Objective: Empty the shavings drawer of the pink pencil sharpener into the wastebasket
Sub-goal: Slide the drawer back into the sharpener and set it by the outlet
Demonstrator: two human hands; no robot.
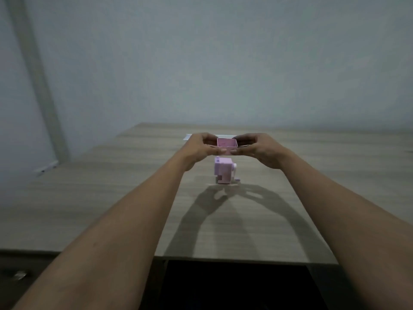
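Shavings drawer (226,143) pinched btwn left hand (197,148) & right hand (257,149), fingers closed on its sides, kept level above sharpener (224,173) on desk (111,198), prob. to avoid spills. Wastebasket not visible.

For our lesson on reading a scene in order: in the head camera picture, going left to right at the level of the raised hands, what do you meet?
Left hand → pink drawer, held between both hands above the sharpener → right hand.
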